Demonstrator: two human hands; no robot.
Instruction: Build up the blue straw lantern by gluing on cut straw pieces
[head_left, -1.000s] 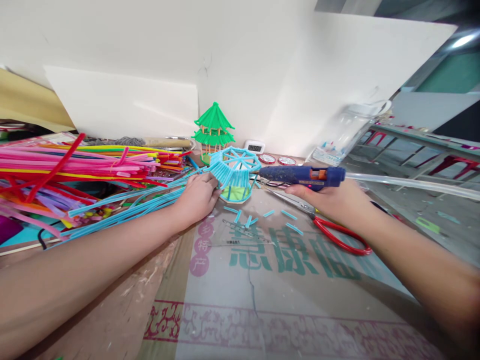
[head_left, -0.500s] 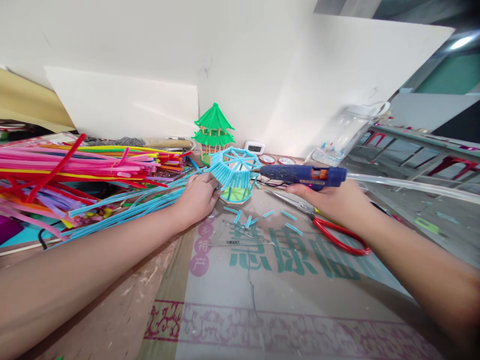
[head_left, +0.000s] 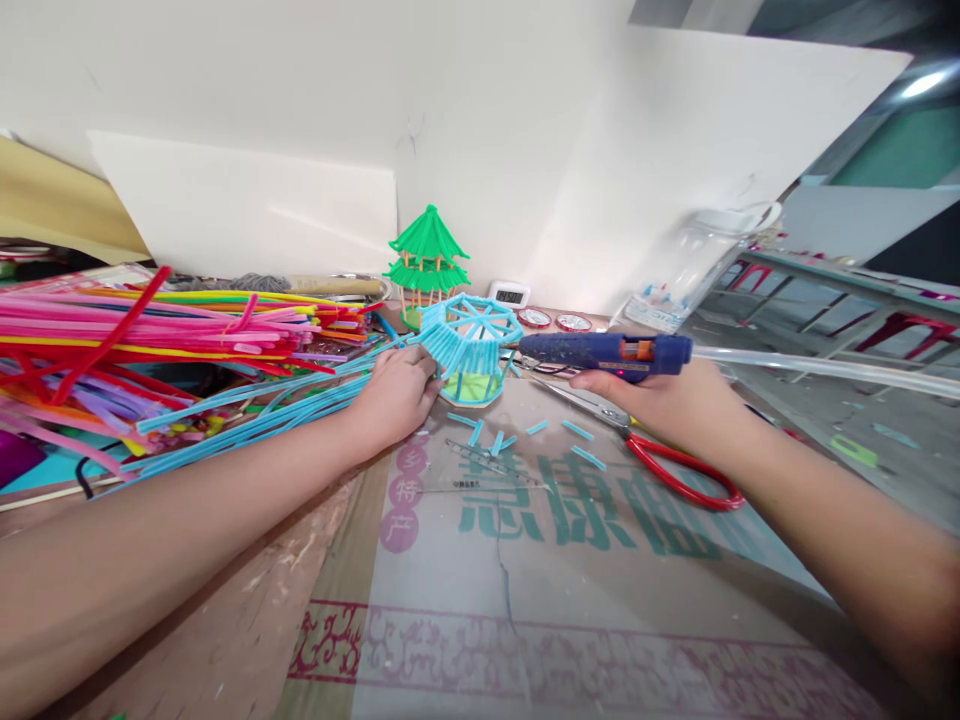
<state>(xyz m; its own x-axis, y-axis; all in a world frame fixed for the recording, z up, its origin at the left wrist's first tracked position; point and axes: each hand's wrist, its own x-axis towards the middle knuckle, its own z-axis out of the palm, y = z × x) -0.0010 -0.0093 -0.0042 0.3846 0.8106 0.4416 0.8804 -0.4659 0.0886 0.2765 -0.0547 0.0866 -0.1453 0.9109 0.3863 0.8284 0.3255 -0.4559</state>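
A blue pavilion model point(head_left: 471, 340) with a green base stands at the middle of the table. At its left side my left hand point(head_left: 399, 390) is closed on it, fingertips partly hidden. My right hand point(head_left: 660, 395) grips a dark blue glue gun point(head_left: 577, 350), whose nozzle points left and reaches the model's right edge. Below the glue gun lies a pair of scissors with red handles point(head_left: 679, 470). Several short cut pieces of blue pipe cleaner point(head_left: 577, 430) are scattered in front of the model, beside a clear ruler point(head_left: 495, 462).
Bundles of colourful pipe cleaners point(head_left: 150, 325) cover the left side, with long blue pipe cleaners point(head_left: 262, 435) near my left forearm. Behind the model are a green pagoda model point(head_left: 429, 250), a small digital timer point(head_left: 509, 294) and a clear plastic jug point(head_left: 690, 265). A white board point(head_left: 480, 130) rises behind.
Almost nothing differs. Both hands, the glue gun and the blue model hold nearly the same positions.
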